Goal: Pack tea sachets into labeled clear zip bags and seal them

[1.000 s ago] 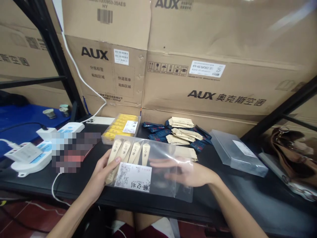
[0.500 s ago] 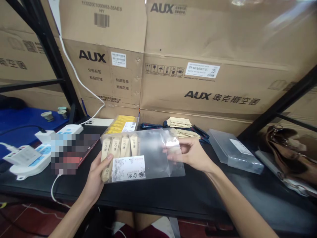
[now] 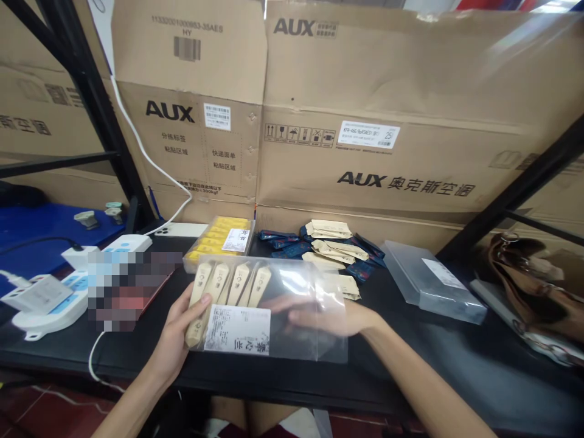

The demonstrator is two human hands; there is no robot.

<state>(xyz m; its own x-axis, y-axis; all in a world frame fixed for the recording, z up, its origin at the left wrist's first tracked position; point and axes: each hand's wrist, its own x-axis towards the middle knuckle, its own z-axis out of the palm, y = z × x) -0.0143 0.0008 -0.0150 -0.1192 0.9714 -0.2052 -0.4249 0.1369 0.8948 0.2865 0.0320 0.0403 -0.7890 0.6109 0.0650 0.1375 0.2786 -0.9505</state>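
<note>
A clear plastic pouch (image 3: 296, 283) with a white label lies across the middle, over the black table. Several beige sachets (image 3: 241, 286) stand side by side in its left part. My left hand (image 3: 185, 322) grips the pouch's left end, thumb on the front. Inside the pouch's right part, my right hand (image 3: 314, 313) reaches leftward, its fingers seen through the film beside the sachets; whether they hold anything is unclear. Behind the pouch lie loose beige sachets (image 3: 328, 229) and dark blue sachets (image 3: 292, 249).
A clear pack of yellow sachets (image 3: 219, 234) lies behind left. Left are a white power strip (image 3: 50, 310) and a partly blurred phone (image 3: 159, 274). Right are a clear plastic case (image 3: 433, 283) and a brown bag (image 3: 529, 280). Cardboard boxes (image 3: 296, 158) stand behind.
My right hand has moved left and deeper into the pouch. The pouch sits slightly lower in view, and more loose sachets show behind it. My left hand keeps its grip.
</note>
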